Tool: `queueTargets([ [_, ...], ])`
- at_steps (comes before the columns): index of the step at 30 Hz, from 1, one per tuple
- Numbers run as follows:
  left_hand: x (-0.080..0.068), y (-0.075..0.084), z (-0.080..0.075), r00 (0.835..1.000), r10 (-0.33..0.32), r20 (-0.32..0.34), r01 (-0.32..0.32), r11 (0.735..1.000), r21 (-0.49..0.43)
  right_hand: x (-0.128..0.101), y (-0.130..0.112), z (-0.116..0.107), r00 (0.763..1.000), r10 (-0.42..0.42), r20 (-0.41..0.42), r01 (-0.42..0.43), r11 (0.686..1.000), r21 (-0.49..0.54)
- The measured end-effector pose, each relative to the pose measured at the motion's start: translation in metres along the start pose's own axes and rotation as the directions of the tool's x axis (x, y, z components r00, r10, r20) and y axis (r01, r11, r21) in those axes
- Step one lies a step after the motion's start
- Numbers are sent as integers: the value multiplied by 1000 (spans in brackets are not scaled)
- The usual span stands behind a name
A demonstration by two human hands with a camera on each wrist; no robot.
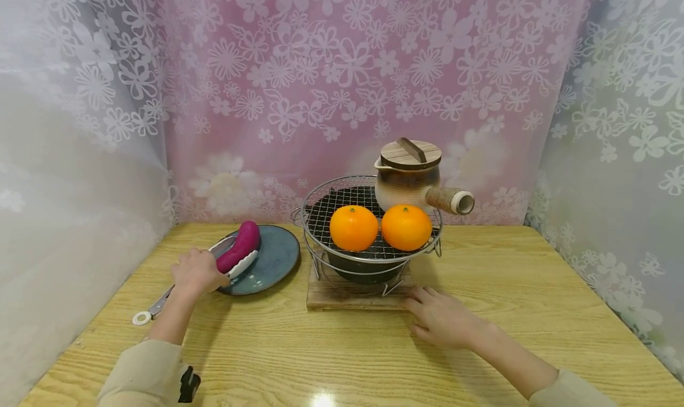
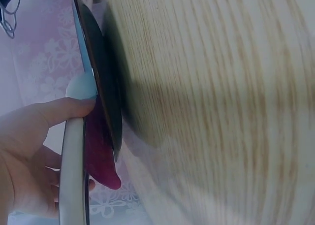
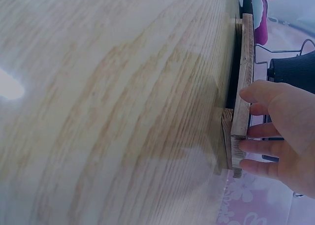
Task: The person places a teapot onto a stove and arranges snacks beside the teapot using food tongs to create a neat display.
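Head view: right hand lies on the worktop, fingers straight, touching the wooden board; left hand grips tongs pinching a purple sweet potato over the blue plate

A glossy pale-wood bench is seen; on it, a rough wooden board beneath a metal wire grill, and beside the board a glazed blue plate with metal tongs.
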State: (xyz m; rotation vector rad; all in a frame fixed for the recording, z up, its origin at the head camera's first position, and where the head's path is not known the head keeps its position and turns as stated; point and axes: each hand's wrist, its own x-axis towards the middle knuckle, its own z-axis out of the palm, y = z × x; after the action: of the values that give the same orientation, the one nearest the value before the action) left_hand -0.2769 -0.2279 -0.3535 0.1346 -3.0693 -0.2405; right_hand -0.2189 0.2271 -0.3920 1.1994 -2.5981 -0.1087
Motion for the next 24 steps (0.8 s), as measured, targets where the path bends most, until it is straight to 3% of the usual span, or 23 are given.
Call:
queueTargets([
  [14,-1,-1,4,1000,-13,-5,13,1000,-3,0,0,0,1000,2,0,-2,1000,3],
  [24,-3,-4,3,999,16,-40,-16,1000,2,0,0,1,1000,5,5,-5,1000,0],
])
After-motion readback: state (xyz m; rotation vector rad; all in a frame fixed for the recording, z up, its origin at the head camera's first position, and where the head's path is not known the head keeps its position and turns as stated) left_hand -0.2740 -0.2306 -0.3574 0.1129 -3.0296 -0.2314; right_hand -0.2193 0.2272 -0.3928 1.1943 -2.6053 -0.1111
